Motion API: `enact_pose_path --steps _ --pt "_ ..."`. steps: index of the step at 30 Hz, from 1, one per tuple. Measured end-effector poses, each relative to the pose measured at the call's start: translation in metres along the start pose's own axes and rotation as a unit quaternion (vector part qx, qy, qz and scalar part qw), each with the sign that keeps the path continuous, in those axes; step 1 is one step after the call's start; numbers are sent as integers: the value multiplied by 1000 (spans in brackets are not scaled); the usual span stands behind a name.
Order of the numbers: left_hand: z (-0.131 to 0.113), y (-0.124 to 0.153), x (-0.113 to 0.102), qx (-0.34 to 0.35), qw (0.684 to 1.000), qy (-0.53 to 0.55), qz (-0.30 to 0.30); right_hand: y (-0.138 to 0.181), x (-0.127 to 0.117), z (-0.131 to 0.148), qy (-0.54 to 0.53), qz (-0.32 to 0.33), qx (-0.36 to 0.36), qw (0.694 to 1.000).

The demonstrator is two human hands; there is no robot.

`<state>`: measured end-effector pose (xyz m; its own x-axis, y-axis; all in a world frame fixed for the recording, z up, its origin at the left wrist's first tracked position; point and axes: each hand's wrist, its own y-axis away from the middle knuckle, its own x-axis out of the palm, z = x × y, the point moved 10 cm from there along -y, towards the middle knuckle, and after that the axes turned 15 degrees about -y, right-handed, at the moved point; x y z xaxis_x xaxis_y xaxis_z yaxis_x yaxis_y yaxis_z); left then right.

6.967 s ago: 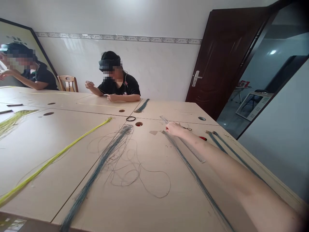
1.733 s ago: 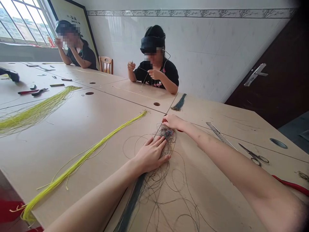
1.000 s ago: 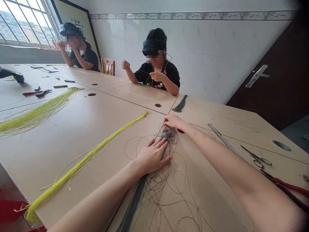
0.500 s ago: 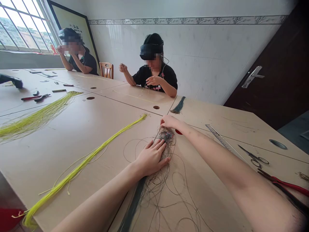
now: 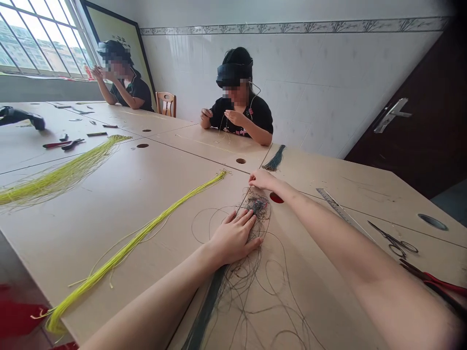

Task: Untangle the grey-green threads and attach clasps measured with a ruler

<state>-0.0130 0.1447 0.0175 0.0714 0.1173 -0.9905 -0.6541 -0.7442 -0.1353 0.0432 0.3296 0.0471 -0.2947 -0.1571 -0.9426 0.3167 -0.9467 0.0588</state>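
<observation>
Scissors, red-handled pliers and a ruler lie around 3 o'clock from my left hand; a yellow cord bundle stretches at 9. A co-worker sits at 12. Loose thread loops clutter the table towards 5. Dark marks on the framed picture, at 11, are too small to read. My left palm presses flat on the blue-grey cord bundle; its tangled end sits at 1 o'clock, near my curled right hand. Whether that grips a strand, I can't tell.
</observation>
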Motion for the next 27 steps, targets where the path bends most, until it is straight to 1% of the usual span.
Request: enact_pose_path --steps 6,9,13,19,24,27 --pt "-1 -2 0 -3 1000 -2 7 6 8 6 14 44 0 999" --pt "-1 -2 0 -2 1000 -2 9 3 12 8 22 35 7 999" --pt "-1 -2 -1 -1 1000 -3 9 2 8 9 19 20 1 1000" --pt "-2 0 -2 0 1000 -6 3 13 10 10 2 66 -27 997" --pt "-1 0 -3 -1 1000 -10 -4 12 13 8 7 61 -19 998" --pt "-1 0 -2 -1 1000 -10 -1 11 11 6 -4 59 -29 998"
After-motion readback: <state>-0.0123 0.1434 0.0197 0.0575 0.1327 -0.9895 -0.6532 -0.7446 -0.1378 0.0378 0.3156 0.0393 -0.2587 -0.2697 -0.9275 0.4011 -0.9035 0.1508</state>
